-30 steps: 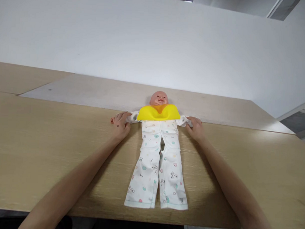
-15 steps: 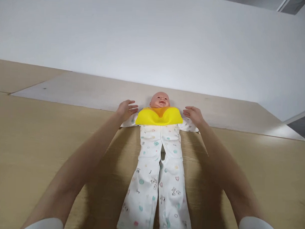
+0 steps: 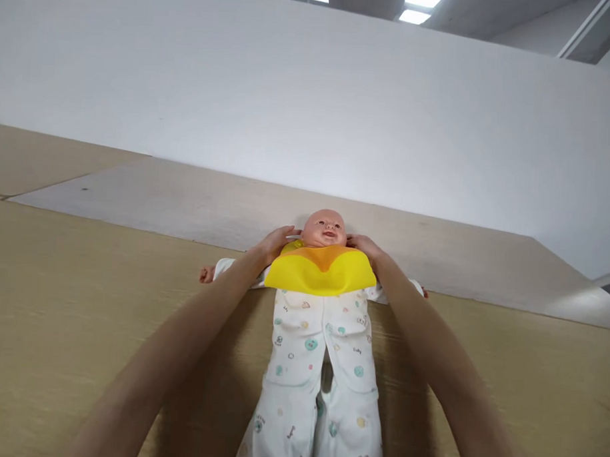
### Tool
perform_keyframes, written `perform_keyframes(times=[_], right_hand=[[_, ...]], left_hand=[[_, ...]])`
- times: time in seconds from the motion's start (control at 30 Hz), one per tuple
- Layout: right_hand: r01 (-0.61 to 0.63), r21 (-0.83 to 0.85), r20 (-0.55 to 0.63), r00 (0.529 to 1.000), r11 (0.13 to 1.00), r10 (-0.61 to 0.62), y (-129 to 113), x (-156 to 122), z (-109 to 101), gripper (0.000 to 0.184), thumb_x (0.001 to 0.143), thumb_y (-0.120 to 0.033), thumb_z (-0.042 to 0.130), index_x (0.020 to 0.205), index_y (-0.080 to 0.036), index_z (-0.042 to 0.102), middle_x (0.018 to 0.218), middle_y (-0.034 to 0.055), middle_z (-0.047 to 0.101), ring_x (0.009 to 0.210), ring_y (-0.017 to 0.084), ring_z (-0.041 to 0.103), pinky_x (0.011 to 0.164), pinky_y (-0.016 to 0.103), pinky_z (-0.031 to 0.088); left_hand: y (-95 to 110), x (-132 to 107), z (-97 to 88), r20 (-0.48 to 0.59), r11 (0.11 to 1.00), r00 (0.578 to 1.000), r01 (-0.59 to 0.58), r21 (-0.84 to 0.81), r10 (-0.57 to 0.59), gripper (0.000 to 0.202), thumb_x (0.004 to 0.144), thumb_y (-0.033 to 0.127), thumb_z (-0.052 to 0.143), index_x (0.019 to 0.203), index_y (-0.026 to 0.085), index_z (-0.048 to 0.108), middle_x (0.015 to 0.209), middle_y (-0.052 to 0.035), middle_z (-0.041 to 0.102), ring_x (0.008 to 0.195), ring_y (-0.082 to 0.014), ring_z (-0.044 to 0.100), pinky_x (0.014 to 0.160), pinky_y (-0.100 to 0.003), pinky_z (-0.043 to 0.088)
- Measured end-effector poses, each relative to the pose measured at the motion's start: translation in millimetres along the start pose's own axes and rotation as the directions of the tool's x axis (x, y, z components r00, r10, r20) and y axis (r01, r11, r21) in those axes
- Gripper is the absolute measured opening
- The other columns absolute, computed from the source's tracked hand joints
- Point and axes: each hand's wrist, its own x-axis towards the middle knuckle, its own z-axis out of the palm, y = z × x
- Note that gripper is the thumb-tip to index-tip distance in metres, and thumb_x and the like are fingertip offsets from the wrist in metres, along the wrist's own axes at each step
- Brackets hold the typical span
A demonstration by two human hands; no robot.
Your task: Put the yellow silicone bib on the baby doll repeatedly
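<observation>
A baby doll (image 3: pixel 325 228) lies on its back on the wooden table (image 3: pixel 56 313), head away from me. It wears white printed pyjamas (image 3: pixel 320 362) and a yellow bib (image 3: pixel 321 270) over its chest. My left hand (image 3: pixel 273 243) rests at the doll's neck on the left side, at the bib's upper corner. On the other side of the neck sits my right hand (image 3: pixel 365 246), at the bib's right corner. Both hands' fingers curl in toward the neck; their tips are hidden behind the bib and head. The doll's arms stretch out sideways beneath my forearms.
A paler board (image 3: pixel 161 197) lies on the table behind the doll's head. Behind it rises a white wall (image 3: pixel 309 109). The table runs wide to the left and right of the doll.
My hands left the doll's sleeves and moved inward to its neck at the bib's top corners. My head moved closer, so the doll looks larger and its legs run out of view.
</observation>
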Motion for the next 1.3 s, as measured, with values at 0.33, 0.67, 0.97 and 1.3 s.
perform_keyframes(times=[0.33,0.67,0.97,1.3], right_hand=[[0.079,0.112,-0.086,0.994,0.991,-0.069,8,-21,14,0.032,0.081,-0.017,0.050,0.106,-0.008,0.068,0.099,0.0109,0.071,0.092,0.019,0.067,0.087,0.032,0.055],[0.191,0.081,-0.276,0.947,0.978,-0.162,41,-83,34,0.033,0.068,-0.019,0.058,0.099,-0.015,0.070,0.085,0.0013,0.071,0.063,0.008,0.058,0.061,0.018,0.046],[0.201,0.171,-0.206,0.965,0.965,-0.164,55,-146,45,0.045,0.059,-0.024,0.069,0.103,-0.014,0.068,0.098,0.0050,0.072,0.071,0.011,0.063,0.066,0.021,0.050],[0.215,0.095,-0.186,0.963,0.972,-0.195,77,-156,37,0.026,0.059,-0.016,0.071,0.085,-0.015,0.068,0.094,0.0042,0.072,0.082,0.015,0.064,0.077,0.027,0.051]], left_hand=[[-14,-24,8.3,0.027,0.995,1.000,-0.013,-0.104,0.016,0.017,0.079,0.026,0.059,0.088,0.015,0.067,0.074,-0.0073,0.072,0.063,-0.0223,0.067,0.062,-0.033,0.055],[-52,-77,7.6,0.159,0.988,0.975,-0.154,-0.030,0.156,0.045,0.055,0.010,0.069,0.100,0.016,0.068,0.083,-0.0046,0.074,0.065,-0.0181,0.067,0.059,-0.026,0.051],[-86,-120,12.5,0.108,0.993,0.988,-0.114,-0.011,0.115,0.081,0.051,0.006,0.071,0.129,0.020,0.055,0.083,-0.0041,0.074,0.063,-0.0194,0.067,0.057,-0.027,0.049],[-105,-153,22.7,0.269,0.990,0.953,-0.129,-0.064,0.142,0.076,0.054,0.007,0.072,0.126,0.025,0.056,0.104,-0.0052,0.073,0.077,-0.0219,0.071,0.066,-0.030,0.054]])
